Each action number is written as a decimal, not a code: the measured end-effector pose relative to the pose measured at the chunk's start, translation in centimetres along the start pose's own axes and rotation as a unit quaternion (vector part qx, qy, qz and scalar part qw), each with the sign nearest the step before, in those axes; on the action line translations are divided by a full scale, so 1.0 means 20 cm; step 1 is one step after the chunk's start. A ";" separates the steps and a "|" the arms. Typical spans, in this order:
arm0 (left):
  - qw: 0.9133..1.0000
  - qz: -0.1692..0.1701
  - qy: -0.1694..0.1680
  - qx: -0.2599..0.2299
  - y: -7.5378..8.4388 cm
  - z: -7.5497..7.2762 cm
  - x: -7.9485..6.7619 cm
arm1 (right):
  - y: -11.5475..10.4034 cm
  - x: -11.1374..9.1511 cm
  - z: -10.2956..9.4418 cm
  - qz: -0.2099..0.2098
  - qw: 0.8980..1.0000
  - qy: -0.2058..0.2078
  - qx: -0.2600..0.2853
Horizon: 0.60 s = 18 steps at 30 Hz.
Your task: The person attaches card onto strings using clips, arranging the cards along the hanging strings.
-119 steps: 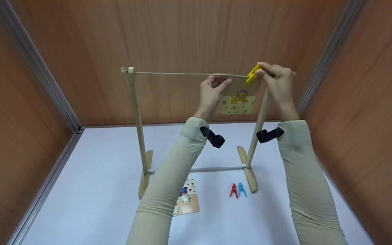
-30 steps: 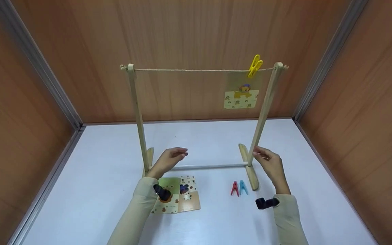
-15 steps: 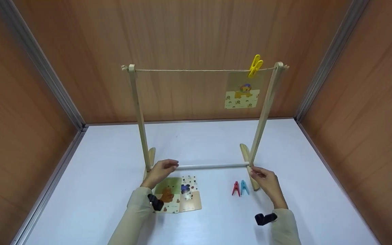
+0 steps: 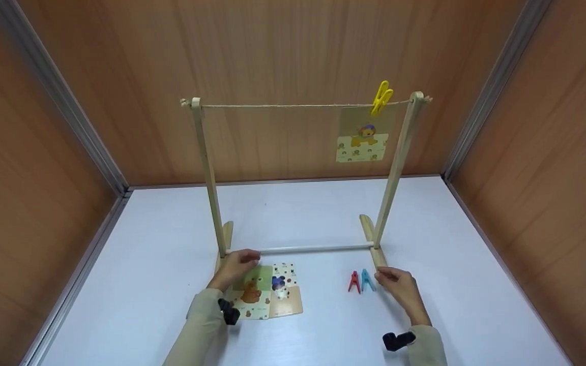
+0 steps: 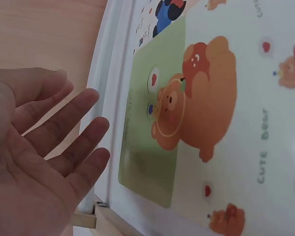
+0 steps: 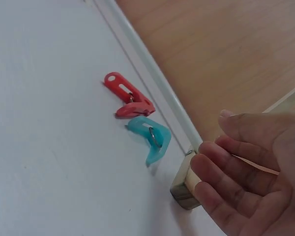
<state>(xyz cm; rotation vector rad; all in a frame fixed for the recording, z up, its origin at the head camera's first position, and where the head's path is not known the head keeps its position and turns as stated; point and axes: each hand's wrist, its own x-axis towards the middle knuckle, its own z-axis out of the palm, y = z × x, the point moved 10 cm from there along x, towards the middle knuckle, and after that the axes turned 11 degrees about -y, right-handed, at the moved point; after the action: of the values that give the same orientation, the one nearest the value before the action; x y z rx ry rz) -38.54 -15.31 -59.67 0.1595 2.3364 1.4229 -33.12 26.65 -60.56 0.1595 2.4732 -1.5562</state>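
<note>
My left hand hovers by the upper left corner of a bear card, its fingers relaxed and holding nothing. In the left wrist view the bear card lies flat, apart from the fingers. Overlapping or touching its right edge is a second card with a blue-capped animal. My right hand is beside the rack's right foot, fingers loosely bent around nothing. Just left of it stand a blue clothespin and a red clothespin; in the right wrist view both clothespins lie on their sides near the fingers.
A wooden rack carries a string between its posts. From the string hangs a lion card under a yellow clothespin. A white bar joins the rack's feet. Wooden walls enclose the white table.
Four seconds ago both hands were at the string, the right pinching the yellow clothespin. Both have come down toward the table, left to the bear card, right to the loose clothespins. The lion card stays hanging.
</note>
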 end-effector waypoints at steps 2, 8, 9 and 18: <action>1.000 -0.001 0.000 0.006 -0.01 0.00 0.00 | 0.01 -0.01 0.00 0.002 1.000 0.002 -0.001; 1.000 0.000 0.000 -0.004 -0.04 0.00 0.00 | 0.05 -0.02 0.02 -0.004 1.000 0.007 0.007; 1.000 0.001 -0.001 -0.006 -0.05 0.00 0.00 | 0.06 -0.02 0.02 -0.004 1.000 0.006 0.005; 0.999 0.001 -0.011 0.034 -0.05 0.01 0.01 | 0.06 -0.04 0.04 -0.003 1.000 0.017 -0.021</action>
<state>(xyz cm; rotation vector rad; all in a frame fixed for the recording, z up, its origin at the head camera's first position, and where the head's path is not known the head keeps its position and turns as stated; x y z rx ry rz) -38.58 -15.64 -60.71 0.1956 2.3686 1.3368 -31.94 26.53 -61.80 0.1723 2.5316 -1.5157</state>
